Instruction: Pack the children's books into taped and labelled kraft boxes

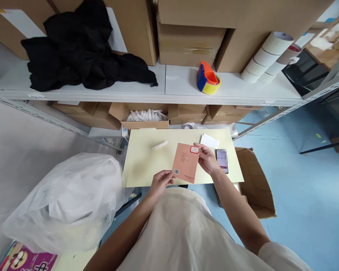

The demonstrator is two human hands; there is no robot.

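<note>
A thin salmon-pink booklet (185,163) with printed lines, a barcode and a red-edged label is held up over the pale yellow table (141,165). My left hand (161,182) pinches its lower left corner, by the barcode. At the upper right edge, beside the label, my right hand (206,158) grips it between thumb and fingers. A slim whitish stick-like item (159,145) lies on the table to the left. To the right are some white paper slips (209,141) and a phone (222,161) with a lit screen.
Behind the table stands a shelf (175,84) with black cloth (81,52), a tape dispenser (207,79) and stacked tape rolls (267,56). An open carton (145,124) holds white items below. A big plastic bag (70,199) sits left; a cardboard box (255,180) stands right.
</note>
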